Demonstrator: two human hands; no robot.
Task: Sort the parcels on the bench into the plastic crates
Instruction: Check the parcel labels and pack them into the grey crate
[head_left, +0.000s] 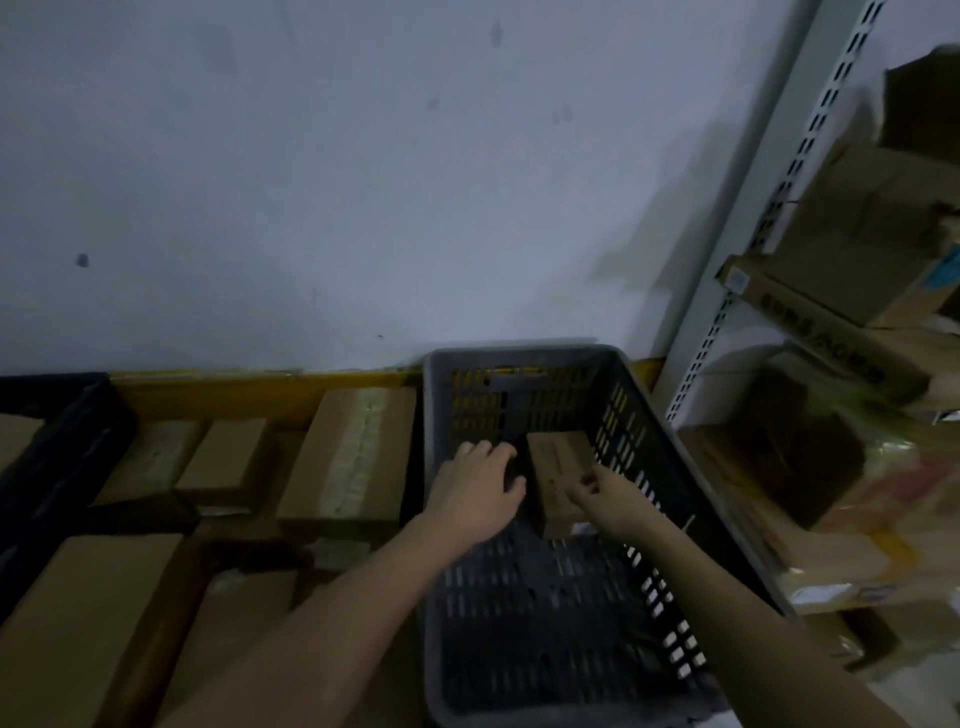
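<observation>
A grey slotted plastic crate (519, 649) stands on the bench at centre right. Inside it, near the far end, lies a small brown cardboard parcel (558, 467). My left hand (480, 488) reaches into the crate with its fingers curled against the parcel's dark left side. My right hand (605, 499) touches the parcel's right front edge, fingers bent around it. Both hands appear to grip the parcel. Several more brown parcels, among them a long taped one (353, 457) and a small one (223, 457), lie on the bench left of the crate.
A black crate (57, 447) sits at the far left edge. A large parcel (88, 623) fills the near left. A white slotted shelf upright (737, 249) rises at right, with stacked cardboard boxes (857, 249) on the shelves. A pale wall runs behind.
</observation>
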